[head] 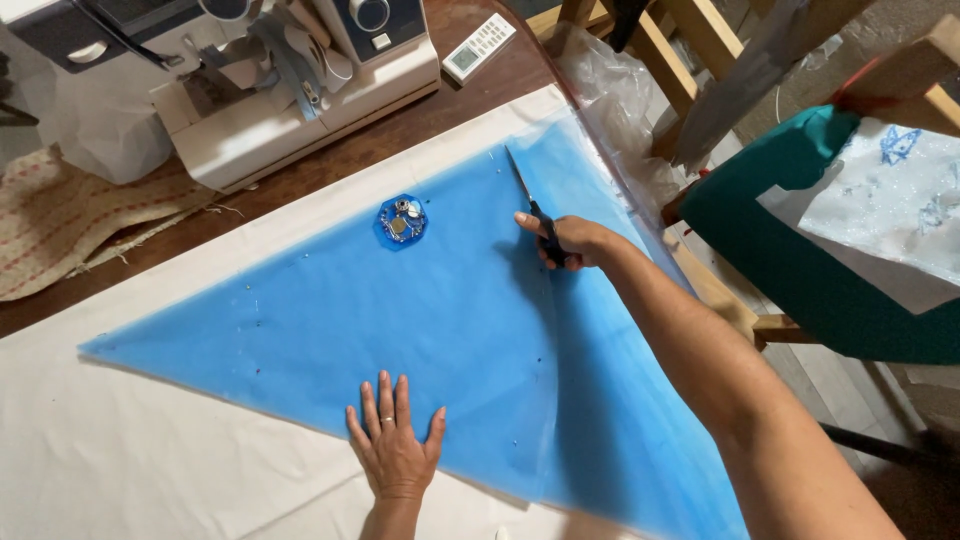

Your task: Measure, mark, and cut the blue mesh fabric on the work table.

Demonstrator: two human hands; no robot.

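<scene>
1. Our right hand [572, 240] is closed around the dark handles of a pair of scissors with long steel blades [530, 205]. This grip sits over the upper right part of the cloth, at the end of our outstretched arm.

2. The scissors' long axis runs from our grip up and slightly left, away from us. The tips lie near the top corner of a large triangular sheet of thin, sheer blue fabric [440, 330]. We cannot tell how far apart the blades stand.

3. A faint curved line in the blue fabric runs from near the scissors back toward us. The bulk of the sheet lies to the left of and below the grip.

4. Our left hand [392, 450] holds nothing. It lies flat, fingers spread, pressing the near edge of the blue fabric, well apart from the scissors. The right hand is the one at the blades; the left hand is the nearer to our body.

5. A small round blue pin holder with metal bits on it [402, 220] rests on the sheet, left of the scissors.

6. Under the blue sheet lies a white cloth [150, 460], spread over the brown wooden counter [300, 175].

7. At the far edge of the counter stand a white sewing machine [300, 90] and a white remote control [478, 46].
</scene>
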